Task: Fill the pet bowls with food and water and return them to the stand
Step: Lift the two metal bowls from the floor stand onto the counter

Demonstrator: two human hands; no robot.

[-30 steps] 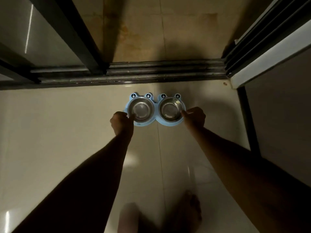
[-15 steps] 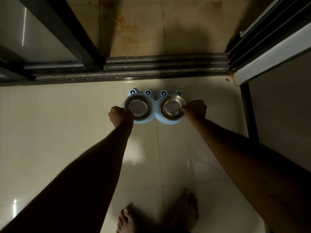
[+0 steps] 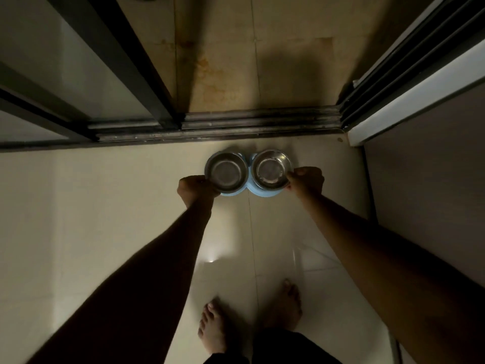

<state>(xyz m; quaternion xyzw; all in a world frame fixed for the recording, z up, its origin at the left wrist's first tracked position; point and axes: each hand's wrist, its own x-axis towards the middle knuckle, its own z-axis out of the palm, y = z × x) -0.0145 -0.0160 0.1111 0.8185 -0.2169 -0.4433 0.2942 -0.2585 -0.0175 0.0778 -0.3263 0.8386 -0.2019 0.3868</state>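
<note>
Pet bowls, two of bare steel, are held just above their pale blue stand (image 3: 258, 191) on a cream tiled floor (image 3: 78, 206), close to the dark track of a sliding door (image 3: 223, 124). At far left, the black frame of the door panel (image 3: 118, 61) slants across the picture, its glass dim. The left hand (image 3: 194, 189) is curled tight on the near-left rim of the left bowl (image 3: 226, 172), fingers closed around the edge. That bowl looks empty, its base dull and scuffed, and it hides most of the stand's left half. Beside it, nearly touching, the right bowl (image 3: 271, 169) is likewise empty to the eye, tilted slightly, with a sliver of blue stand showing beneath its near edge. The right hand (image 3: 305, 181) pinches the right rim of this bowl, thumb on top and fingers folded below. Whether either bowl is fully clear of its socket cannot be told from this angle. Both forearms stretch down from the lower corners in deep shadow. Between them, at the bottom of the view, two bare feet (image 3: 215, 327) stand on the glossy tiles, the right one partly covered by dark clothing. Beyond the track lies a stained yellowish floor (image 3: 223, 74). At right, a white-edged frame (image 3: 409, 101) runs diagonally beside a grey wall.
</note>
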